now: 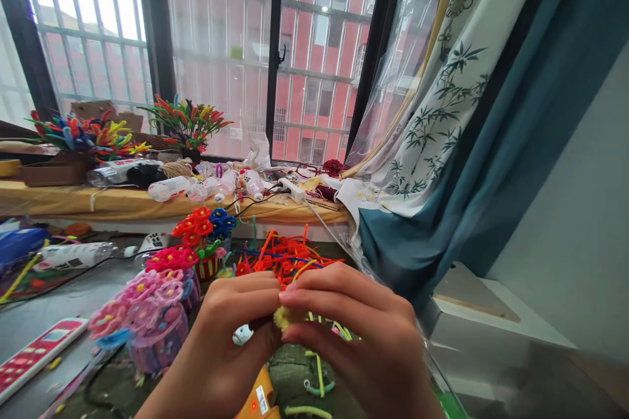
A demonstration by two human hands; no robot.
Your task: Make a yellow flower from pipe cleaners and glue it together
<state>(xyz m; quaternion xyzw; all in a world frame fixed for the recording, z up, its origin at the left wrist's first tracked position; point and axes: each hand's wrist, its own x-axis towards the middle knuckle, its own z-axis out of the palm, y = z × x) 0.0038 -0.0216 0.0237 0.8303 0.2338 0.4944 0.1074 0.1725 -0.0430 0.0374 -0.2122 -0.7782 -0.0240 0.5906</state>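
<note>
My left hand (226,330) and my right hand (371,334) meet fingertip to fingertip in the lower middle of the head view. Between them they pinch a small fuzzy pale-yellow pipe-cleaner piece (289,318). Most of the piece is hidden by my fingers, so its full shape cannot be made out. Below my hands lie loose yellow-green pipe-cleaner pieces (320,373). An orange device (263,396) with a small red light shows partly behind my left wrist. Just beyond my fingertips is a heap of orange-red pipe cleaners (285,254).
Left of my hands stands a purple pot (160,340) of pink pipe-cleaner flowers (147,298), with red flowers (194,226) behind. A red-and-white flat item (42,350) lies farther left. Plastic bottles (170,188) and a power strip (293,191) rest on the windowsill. Curtains (442,137) hang right.
</note>
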